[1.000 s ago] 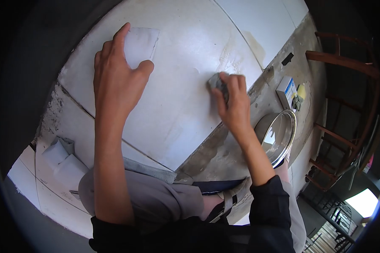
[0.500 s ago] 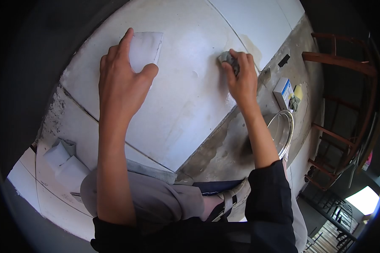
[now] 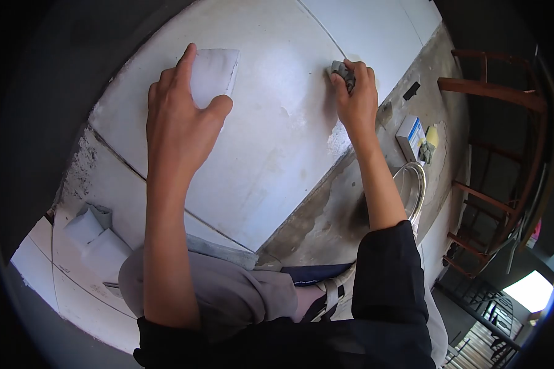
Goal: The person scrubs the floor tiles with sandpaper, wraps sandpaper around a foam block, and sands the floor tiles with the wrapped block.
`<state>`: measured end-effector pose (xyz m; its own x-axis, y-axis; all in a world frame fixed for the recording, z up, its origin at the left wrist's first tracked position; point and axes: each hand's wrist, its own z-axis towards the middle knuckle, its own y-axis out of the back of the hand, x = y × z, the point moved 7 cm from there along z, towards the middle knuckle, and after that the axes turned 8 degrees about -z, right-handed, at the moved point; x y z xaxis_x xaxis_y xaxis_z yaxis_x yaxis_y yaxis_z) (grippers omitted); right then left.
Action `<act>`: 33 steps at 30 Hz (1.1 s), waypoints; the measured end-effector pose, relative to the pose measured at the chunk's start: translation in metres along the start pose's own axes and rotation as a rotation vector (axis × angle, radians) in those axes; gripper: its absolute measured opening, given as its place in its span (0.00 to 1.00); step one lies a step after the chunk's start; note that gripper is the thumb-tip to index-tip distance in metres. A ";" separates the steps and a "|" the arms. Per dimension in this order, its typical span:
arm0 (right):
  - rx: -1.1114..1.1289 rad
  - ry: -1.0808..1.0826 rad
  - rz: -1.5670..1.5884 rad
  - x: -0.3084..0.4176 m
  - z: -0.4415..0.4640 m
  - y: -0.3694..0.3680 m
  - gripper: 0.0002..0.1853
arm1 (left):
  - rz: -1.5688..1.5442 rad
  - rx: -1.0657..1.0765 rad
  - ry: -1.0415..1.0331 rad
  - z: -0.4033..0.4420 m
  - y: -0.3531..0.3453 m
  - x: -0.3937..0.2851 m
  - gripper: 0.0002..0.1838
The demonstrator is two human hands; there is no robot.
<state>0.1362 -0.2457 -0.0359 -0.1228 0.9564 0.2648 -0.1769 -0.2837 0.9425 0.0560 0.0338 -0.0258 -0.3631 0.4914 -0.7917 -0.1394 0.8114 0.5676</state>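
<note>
My left hand (image 3: 181, 117) rests palm-down over a pale sheet (image 3: 215, 75) with a ragged right edge. Its index finger is stretched out and the thumb is spread apart. Part of the sheet is hidden under the palm. Farther right, my right hand (image 3: 357, 98) is closed on a crumpled grey rag (image 3: 343, 75), held against the large white slab (image 3: 258, 160) near a dark joint line. White residue (image 3: 338, 138) marks the slab just below that hand.
Beyond the slab's right edge are a metal basin (image 3: 420, 190), a blue-and-white box (image 3: 411, 136), a yellow sponge (image 3: 433, 135) and a dark strip (image 3: 412, 91). Wooden furniture (image 3: 492, 92) stands at right. Folded pale sheets (image 3: 104, 249) lie at lower left.
My right hand has moved upward and slightly right along the slab with the grey rag. My left hand has stayed almost in the same place on the pale sheet.
</note>
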 end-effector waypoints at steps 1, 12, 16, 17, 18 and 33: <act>-0.009 -0.014 0.000 0.004 -0.002 0.001 0.15 | -0.006 -0.001 0.001 0.001 0.001 -0.001 0.43; 0.031 0.101 0.058 0.016 -0.009 -0.003 0.17 | 0.017 0.023 0.012 -0.003 -0.004 -0.002 0.42; -0.022 -0.005 0.008 0.014 -0.001 -0.004 0.17 | -0.002 0.010 0.010 0.000 -0.001 -0.004 0.42; 0.053 0.028 0.056 0.031 -0.020 -0.006 0.18 | -0.001 0.004 0.009 0.001 0.000 -0.006 0.42; 0.122 0.087 0.126 0.053 -0.042 -0.006 0.18 | 0.005 0.004 0.012 0.001 0.000 -0.006 0.42; 0.135 0.201 0.155 0.090 -0.068 -0.015 0.21 | 0.051 0.017 -0.008 0.002 -0.011 0.002 0.45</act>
<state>0.0615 -0.1600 -0.0398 -0.3322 0.8655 0.3749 -0.0110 -0.4010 0.9160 0.0589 0.0269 -0.0338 -0.3618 0.5351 -0.7634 -0.1048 0.7903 0.6037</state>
